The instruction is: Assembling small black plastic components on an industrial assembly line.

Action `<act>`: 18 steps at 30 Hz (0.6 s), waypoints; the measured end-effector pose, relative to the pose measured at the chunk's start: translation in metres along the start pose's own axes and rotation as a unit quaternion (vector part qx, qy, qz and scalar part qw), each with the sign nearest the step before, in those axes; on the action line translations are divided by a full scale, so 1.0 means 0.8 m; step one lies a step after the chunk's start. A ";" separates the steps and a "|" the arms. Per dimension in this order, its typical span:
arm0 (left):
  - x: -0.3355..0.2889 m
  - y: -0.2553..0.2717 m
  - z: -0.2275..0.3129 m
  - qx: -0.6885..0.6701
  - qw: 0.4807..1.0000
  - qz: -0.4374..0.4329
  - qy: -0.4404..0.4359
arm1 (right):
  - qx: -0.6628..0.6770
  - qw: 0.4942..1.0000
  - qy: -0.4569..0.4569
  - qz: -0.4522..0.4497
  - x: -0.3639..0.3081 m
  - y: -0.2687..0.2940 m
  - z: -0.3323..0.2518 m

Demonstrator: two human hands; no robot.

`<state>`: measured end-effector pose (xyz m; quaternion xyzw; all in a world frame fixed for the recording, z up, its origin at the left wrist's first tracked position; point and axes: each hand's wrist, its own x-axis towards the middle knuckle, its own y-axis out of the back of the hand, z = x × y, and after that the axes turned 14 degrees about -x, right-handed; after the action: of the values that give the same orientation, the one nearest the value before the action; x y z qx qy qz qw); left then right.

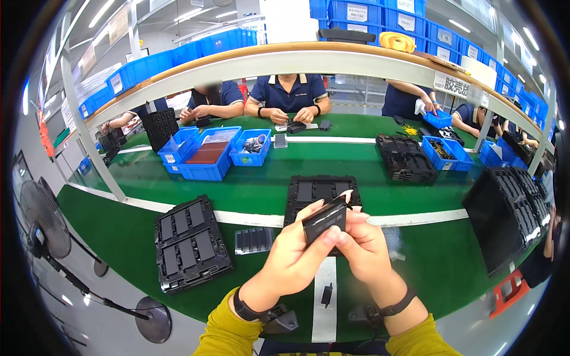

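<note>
- While both hands meet above the near edge of the green worktop [249,190], the left hand [291,261] curls around a small flat black part [325,221], thumb pressed on its lower edge.
- Left of them, a stack of black trays [189,243] sits near the worktop's near-left corner; a small grey ribbed tray [253,240] lies just beside it.
- The black part is thin, rectangular, glossy-faced and tilted, held above another black tray [320,193].
- The right hand [365,246] pinches the part's right end with its fingertips.
- Open green surface lies right of the hands, up to the tall black tray stack [504,213] at the right edge.
</note>
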<state>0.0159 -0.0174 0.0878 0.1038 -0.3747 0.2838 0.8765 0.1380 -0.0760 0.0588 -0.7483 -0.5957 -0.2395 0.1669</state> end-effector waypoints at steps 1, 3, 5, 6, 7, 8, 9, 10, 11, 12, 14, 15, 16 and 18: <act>0.000 0.001 0.000 0.001 1.000 -0.001 0.002 | -0.071 0.997 0.023 0.003 0.005 0.000 -0.003; -0.003 0.007 -0.001 -0.014 0.999 0.040 0.029 | -0.306 0.945 0.113 0.011 0.017 0.017 -0.015; 0.001 0.003 0.008 0.028 0.996 0.066 0.045 | -0.325 0.931 0.148 0.068 0.020 0.034 -0.016; 0.002 0.007 0.008 0.043 0.997 0.027 0.063 | -0.353 0.914 0.184 0.084 0.022 0.038 -0.023; 0.002 0.008 0.006 0.055 0.995 -0.013 0.082 | -0.354 0.913 0.180 0.089 0.022 0.040 -0.027; 0.003 0.007 0.003 0.060 0.995 -0.015 0.078 | -0.366 0.905 0.201 0.076 0.022 0.041 -0.030; 0.003 0.006 0.002 0.058 0.995 -0.020 0.082 | -0.378 0.897 0.221 0.063 0.022 0.040 -0.031; 0.003 0.004 0.004 0.080 0.993 -0.028 0.087 | -0.374 0.897 0.223 0.074 0.021 0.038 -0.032; 0.003 0.002 0.004 0.102 0.990 -0.036 0.091 | -0.375 0.897 0.219 0.079 0.021 0.039 -0.031; 0.002 0.000 0.004 0.100 0.990 -0.041 0.095 | -0.386 0.891 0.226 0.081 0.020 0.041 -0.030; 0.002 -0.002 0.005 0.117 0.986 -0.043 0.110 | -0.394 0.882 0.243 0.090 0.021 0.042 -0.028; 0.003 -0.003 0.005 0.117 0.986 -0.045 0.112 | -0.394 0.882 0.242 0.093 0.020 0.043 -0.029; 0.003 -0.003 0.004 0.121 0.986 -0.050 0.103 | -0.398 0.879 0.244 0.095 0.020 0.043 -0.029; 0.002 -0.003 0.003 0.125 0.986 -0.056 0.096 | -0.400 0.877 0.246 0.099 0.020 0.043 -0.029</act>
<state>0.0169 -0.0197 0.0911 0.2058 -0.2442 0.2878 0.9029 0.1707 -0.0839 0.0884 -0.7237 -0.3113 -0.6157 0.0169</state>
